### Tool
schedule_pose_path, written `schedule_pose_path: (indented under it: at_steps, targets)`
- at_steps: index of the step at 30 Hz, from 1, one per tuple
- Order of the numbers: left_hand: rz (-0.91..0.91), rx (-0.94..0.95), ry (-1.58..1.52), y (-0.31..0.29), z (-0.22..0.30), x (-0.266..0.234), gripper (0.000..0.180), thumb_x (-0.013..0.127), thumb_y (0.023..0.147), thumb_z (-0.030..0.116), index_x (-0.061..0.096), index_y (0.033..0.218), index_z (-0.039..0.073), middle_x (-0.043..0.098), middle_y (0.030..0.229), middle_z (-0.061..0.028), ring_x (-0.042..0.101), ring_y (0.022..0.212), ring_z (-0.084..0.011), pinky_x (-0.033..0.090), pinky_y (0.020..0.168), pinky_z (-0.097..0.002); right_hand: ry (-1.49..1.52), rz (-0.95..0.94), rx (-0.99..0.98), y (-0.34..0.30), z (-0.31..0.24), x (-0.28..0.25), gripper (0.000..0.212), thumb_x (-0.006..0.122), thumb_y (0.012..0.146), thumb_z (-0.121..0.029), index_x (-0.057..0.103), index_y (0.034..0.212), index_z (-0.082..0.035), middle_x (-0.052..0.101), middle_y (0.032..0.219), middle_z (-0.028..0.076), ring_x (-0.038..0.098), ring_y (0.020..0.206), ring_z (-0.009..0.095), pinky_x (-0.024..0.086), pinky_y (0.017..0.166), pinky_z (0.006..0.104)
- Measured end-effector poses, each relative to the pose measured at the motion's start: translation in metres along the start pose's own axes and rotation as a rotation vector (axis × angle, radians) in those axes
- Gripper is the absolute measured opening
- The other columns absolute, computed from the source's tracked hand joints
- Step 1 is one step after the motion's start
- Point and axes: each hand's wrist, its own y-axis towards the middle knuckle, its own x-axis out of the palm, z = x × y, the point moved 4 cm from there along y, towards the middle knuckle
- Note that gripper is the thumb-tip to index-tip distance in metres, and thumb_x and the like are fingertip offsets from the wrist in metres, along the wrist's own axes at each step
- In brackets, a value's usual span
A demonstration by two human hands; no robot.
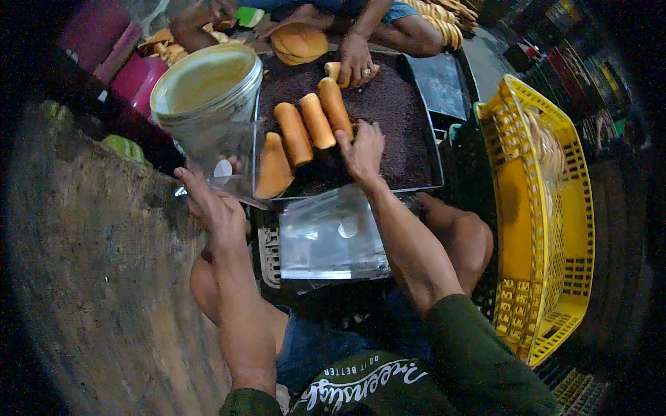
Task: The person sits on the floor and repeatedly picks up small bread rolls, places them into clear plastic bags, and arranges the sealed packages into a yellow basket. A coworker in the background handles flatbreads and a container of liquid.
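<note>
A: What crowds us here? A big clear plastic jar point(208, 93) of pale spread stands at the tray's left corner, and a yellow slatted crate point(548, 208) sits well off to our right.

B: Across the tray point(409, 132), another person's hand point(356, 64) presses on a roll. A stack of clear plastic bags point(329, 236) lies just below the tray, between our knees.

A: The tray is dark metal, covered in fine chocolate sprinkles, with long golden bread rolls point(316, 121) lying side by side in them.

B: Our right hand point(362, 151) rests spread on the sprinkles, fingers loose, touching the nearest roll's end. Our left hand point(211, 201) is open beside the jar, gripping nothing we can make out.
</note>
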Motion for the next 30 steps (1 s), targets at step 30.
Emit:
schedule_pose_path:
  at_steps: [30]
  targets:
    - [-0.312, -0.431, 0.110, -0.056, -0.035, -0.008, 0.072, 0.057, 0.093, 0.056, 0.045, 0.139, 0.002, 0.056, 0.131, -0.0153, 0.057, 0.119, -0.0280, 0.051, 0.097, -0.0396, 0.279, 0.319, -0.549, -0.102, -0.168, -0.187, 0.058, 0.074, 0.078, -0.019, 0.049, 0.129, -0.013, 0.037, 0.145, 0.023, 0.029, 0.140, 0.045, 0.026, 0.113, 0.0602]
